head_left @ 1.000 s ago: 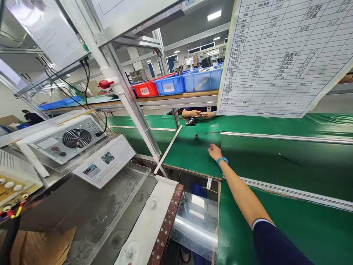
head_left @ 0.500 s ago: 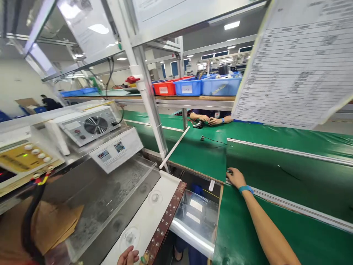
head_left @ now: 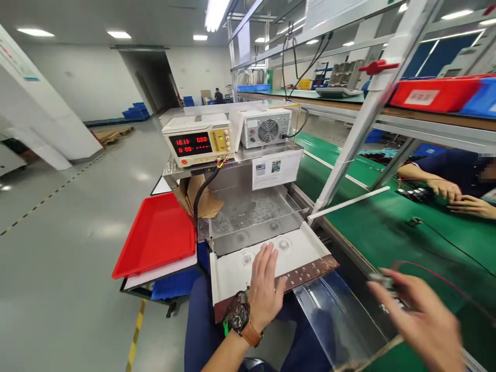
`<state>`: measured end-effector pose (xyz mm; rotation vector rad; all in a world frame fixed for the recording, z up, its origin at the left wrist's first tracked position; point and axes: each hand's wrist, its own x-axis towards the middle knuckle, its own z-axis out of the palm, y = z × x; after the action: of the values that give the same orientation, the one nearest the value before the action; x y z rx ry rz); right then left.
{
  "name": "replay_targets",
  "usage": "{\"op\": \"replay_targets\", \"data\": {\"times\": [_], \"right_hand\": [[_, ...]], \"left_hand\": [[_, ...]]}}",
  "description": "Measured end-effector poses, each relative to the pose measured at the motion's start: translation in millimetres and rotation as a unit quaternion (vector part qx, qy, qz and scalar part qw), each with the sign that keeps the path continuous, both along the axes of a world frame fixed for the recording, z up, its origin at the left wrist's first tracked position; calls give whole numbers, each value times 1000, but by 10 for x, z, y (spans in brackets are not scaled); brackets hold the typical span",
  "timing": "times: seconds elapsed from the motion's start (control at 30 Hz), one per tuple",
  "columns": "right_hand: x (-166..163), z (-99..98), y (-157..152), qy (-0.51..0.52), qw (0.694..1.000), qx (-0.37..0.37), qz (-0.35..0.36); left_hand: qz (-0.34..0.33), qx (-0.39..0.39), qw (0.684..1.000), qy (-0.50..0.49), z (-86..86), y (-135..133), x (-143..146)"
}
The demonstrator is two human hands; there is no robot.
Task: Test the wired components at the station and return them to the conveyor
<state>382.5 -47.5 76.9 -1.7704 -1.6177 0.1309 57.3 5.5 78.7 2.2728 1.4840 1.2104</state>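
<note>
My left hand (head_left: pixel 267 284), with a watch on its wrist, is open, its fingers stretched over a white panel (head_left: pixel 228 279) with a brown perforated strip (head_left: pixel 302 274) along the front. Whether the palm touches the panel I cannot tell. On the right, my right hand (head_left: pixel 426 310) pinches a small metal part (head_left: pixel 382 281) between thumb and fingers; motion blurs it. A red wire (head_left: pixel 430 269) trails from near that hand over the green table. Clear round discs (head_left: pixel 284 245) sit on the white panel.
Behind the panel stand a power supply (head_left: pixel 197 142) with red digits and a box with a fan (head_left: pixel 267 129). A red tray (head_left: pixel 158 235) lies left. A small wired part (head_left: pixel 415 221) rests on the green table (head_left: pixel 360 227). Across it, a co-worker's hands (head_left: pixel 461 199) handle parts.
The view has swung left. My right hand has come off the green table's edge with the small part in it. My left hand has moved forward over the white panel, fingers now spread.
</note>
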Motion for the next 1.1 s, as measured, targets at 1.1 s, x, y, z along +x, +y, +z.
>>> {"op": "replay_targets", "data": {"times": [1.1], "right_hand": [[-2924,-1388,1928,-211,893,-239,319]], "left_hand": [[-102,-571,652,-489,-210,-397,-808]]}}
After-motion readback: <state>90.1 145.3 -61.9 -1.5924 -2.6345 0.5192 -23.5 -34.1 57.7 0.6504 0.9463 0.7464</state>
